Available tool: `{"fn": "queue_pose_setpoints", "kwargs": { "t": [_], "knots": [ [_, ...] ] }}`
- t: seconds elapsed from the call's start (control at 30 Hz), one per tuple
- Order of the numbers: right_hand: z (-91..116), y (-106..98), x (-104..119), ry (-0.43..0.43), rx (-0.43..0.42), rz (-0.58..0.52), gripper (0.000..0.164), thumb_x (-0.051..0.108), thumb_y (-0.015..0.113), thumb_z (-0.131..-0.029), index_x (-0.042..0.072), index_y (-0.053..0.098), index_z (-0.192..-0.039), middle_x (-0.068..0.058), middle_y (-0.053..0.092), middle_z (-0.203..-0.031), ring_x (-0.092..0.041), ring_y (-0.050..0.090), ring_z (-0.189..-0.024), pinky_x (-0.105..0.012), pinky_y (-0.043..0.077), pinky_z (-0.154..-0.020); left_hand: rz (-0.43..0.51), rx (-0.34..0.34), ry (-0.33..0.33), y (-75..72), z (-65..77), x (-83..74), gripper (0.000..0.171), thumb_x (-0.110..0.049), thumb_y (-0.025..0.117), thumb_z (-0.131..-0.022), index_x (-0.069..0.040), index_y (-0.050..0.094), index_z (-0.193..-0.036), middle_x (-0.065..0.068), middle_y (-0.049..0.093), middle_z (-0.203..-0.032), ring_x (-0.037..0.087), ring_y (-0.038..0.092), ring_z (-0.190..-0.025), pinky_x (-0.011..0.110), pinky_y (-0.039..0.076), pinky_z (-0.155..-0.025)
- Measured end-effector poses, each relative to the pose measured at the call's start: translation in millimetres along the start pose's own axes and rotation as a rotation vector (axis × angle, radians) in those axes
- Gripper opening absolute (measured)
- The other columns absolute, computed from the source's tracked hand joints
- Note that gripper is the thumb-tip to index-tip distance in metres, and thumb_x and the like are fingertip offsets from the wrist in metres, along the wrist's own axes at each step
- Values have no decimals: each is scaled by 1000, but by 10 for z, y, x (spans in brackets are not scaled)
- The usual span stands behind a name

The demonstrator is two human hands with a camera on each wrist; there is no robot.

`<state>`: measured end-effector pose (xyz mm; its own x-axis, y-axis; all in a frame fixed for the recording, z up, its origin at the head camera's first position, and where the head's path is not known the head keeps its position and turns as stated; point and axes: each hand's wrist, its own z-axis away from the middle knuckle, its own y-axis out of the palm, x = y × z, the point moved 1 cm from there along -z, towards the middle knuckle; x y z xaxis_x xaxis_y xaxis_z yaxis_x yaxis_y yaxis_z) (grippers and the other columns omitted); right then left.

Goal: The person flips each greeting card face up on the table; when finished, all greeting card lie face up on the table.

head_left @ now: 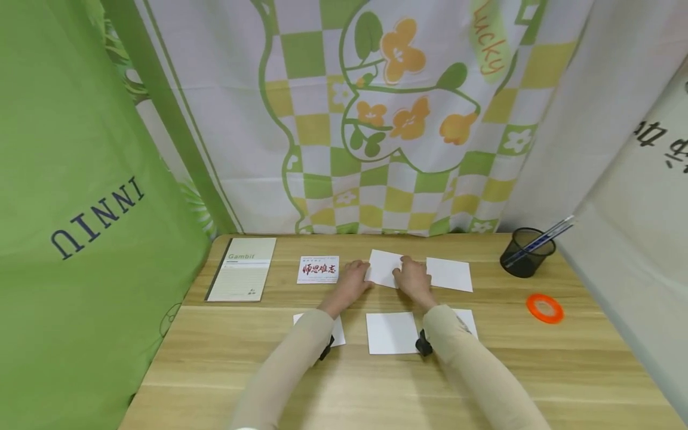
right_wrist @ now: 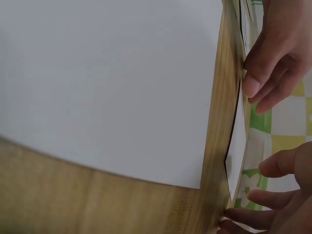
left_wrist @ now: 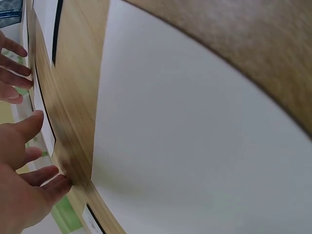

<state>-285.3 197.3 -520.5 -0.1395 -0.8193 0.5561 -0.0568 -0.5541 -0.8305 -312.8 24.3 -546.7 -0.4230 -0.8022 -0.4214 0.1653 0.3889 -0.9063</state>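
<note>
A blank white card (head_left: 383,267) lies slightly askew in the middle of the back row, between both hands in the head view. My left hand (head_left: 355,280) is at its left edge, fingertips low by the tabletop. On the other side, my right hand (head_left: 415,279) has its fingers at the card's right edge. In the left wrist view the left hand (left_wrist: 29,180) has loosely extended fingers beside the card (left_wrist: 45,114). The right wrist view gives the right hand (right_wrist: 287,200) with thumb and fingers spread apart near the card (right_wrist: 236,151).
Left of the hands lies a card with red characters (head_left: 318,270); another white card (head_left: 454,275) lies right. Nearer are white cards (head_left: 391,332), two partly under the sleeves. A notebook (head_left: 242,269), mesh pen cup (head_left: 524,257) and orange tape roll (head_left: 544,308) flank them.
</note>
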Motion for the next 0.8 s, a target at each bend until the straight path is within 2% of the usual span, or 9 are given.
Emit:
{"fn": "queue_pose_setpoints", "kwargs": {
  "t": [0.13, 0.33, 0.5, 0.67, 0.8],
  "knots": [
    [10, -5, 31, -14, -14, 17, 46, 20, 53, -93, -4, 50, -133, -23, 63, -119, -48, 54, -111, -64, 42, -88, -27, -13, -2, 3, -10, -9, 57, -28, 69, -89, -1, 51, -136, 18, 50, -138, 32, 44, -128, 39, 36, -108],
    [16, 3, 80, -67, -50, 25, 45, 19, 56, -90, -5, 55, -128, -24, 64, -116, -46, 61, -100, -57, 50, -79, -122, -13, 22, 3, -24, -59, 53, -32, 68, -89, -6, 55, -133, 14, 52, -138, 31, 46, -127, 40, 37, -108],
    [10, 19, 103, -75, -44, 3, 45, 18, 57, -91, -6, 54, -128, -26, 64, -115, -46, 61, -101, -54, 50, -82, -127, -18, 31, 20, -23, -88, 49, -31, 68, -89, -7, 58, -130, 13, 53, -137, 30, 47, -126, 41, 38, -107],
    [-5, 41, 108, -22, 0, -88, 48, 18, 55, -91, -7, 50, -132, -27, 60, -122, -45, 57, -108, -53, 47, -92, -117, -35, 50, 22, 5, -97, 43, -27, 70, -88, -6, 61, -124, 14, 55, -135, 32, 49, -124, 42, 39, -105],
    [-25, 56, 97, 10, 24, -203, 50, 17, 53, -92, -10, 46, -133, -32, 55, -126, -44, 53, -115, -51, 43, -98, -118, -55, 83, 27, 25, -100, 41, -26, 71, -88, -5, 62, -122, 15, 56, -133, 32, 50, -123, 41, 39, -106]
  ]
}}
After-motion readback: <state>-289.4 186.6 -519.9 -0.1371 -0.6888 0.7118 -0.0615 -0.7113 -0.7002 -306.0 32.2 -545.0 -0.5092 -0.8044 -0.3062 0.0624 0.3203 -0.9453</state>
